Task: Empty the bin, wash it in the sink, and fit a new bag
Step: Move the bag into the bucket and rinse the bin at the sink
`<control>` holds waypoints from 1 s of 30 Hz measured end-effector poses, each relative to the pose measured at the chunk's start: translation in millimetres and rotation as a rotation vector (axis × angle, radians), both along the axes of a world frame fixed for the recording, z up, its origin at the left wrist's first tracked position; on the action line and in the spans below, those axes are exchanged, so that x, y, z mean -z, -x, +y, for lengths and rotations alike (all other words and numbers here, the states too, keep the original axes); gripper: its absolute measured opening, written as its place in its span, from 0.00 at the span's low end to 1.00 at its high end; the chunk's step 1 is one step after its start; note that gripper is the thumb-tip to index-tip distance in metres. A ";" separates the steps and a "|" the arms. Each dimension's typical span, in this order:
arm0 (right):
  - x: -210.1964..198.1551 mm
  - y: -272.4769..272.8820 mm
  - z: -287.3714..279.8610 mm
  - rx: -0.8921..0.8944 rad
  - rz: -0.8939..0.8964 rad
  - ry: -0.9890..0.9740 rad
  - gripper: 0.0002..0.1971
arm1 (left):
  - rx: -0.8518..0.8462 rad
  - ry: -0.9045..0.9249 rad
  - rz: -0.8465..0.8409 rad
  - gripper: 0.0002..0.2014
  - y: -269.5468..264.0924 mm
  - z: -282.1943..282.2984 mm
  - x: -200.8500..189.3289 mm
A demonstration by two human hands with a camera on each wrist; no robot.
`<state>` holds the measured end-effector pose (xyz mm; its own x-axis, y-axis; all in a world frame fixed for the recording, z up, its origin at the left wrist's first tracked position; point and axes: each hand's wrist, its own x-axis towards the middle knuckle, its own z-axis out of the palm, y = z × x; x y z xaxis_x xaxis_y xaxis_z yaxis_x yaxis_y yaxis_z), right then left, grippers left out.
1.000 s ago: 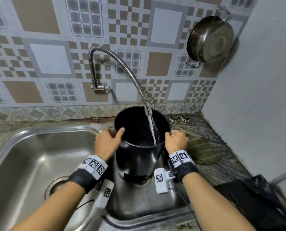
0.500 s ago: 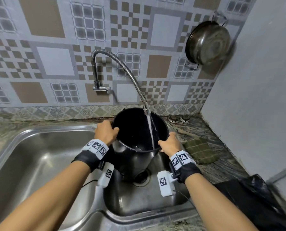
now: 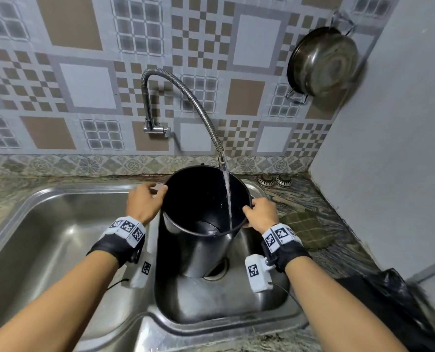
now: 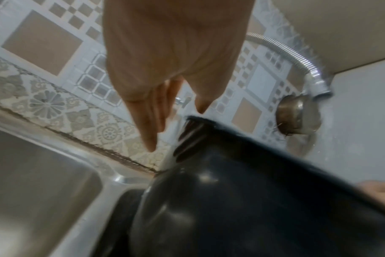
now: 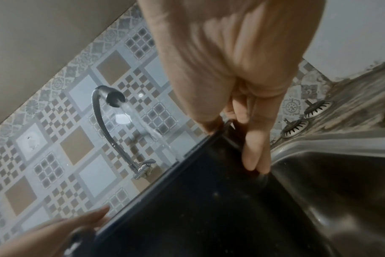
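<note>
Apparently (tap (image 3: 186,102) running) bin (image 3: 201,224) two-handed

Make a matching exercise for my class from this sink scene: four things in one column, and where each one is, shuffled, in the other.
Things:
1. black bin
2. steel pan
3. green cloth
4. black bag

Places:
A. hanging on the wall
B. standing in the sink basin under the running tap
C. lying at the counter's near right edge
D. lying flat on the counter beside the sink

Pairs: 1-B, 2-A, 3-D, 4-C
</note>
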<state>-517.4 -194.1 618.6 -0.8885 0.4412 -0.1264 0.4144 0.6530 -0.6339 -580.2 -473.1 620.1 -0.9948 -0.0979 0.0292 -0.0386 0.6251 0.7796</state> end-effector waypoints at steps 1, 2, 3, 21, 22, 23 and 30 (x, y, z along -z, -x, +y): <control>0.3 -0.6 -0.4 0.020 0.004 0.038 0.11 | -0.034 0.007 -0.026 0.25 -6.5 1.3 1.3; 0.3 -0.9 -1.6 0.045 0.005 0.074 0.11 | -0.057 0.017 -0.044 0.25 -11.8 2.2 4.1; -1.2 -1.9 -3.8 0.073 0.009 0.099 0.12 | -0.071 0.029 -0.063 0.27 -18.5 5.5 4.2; -3.8 -12.1 -2.6 -0.017 -0.031 -0.066 0.20 | 0.069 0.305 -0.019 0.12 5.0 20.7 -25.6; -8.6 -12.3 -3.0 -0.044 -0.046 -0.087 0.18 | 0.092 0.329 0.004 0.13 7.5 17.3 -28.0; -13.2 -12.8 -3.1 -0.077 -0.053 -0.104 0.16 | 0.119 0.346 0.021 0.14 8.9 14.4 -30.9; -31.3 -6.6 -10.4 -0.213 0.009 -0.119 0.12 | 0.259 0.356 0.068 0.21 19.1 -8.2 -34.1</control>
<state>-510.8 -204.5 649.9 -0.9639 0.2549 -0.0768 0.2542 0.7954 -0.5503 -599.3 -481.2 654.2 -0.9798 0.1823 0.0818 0.1983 0.8372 0.5097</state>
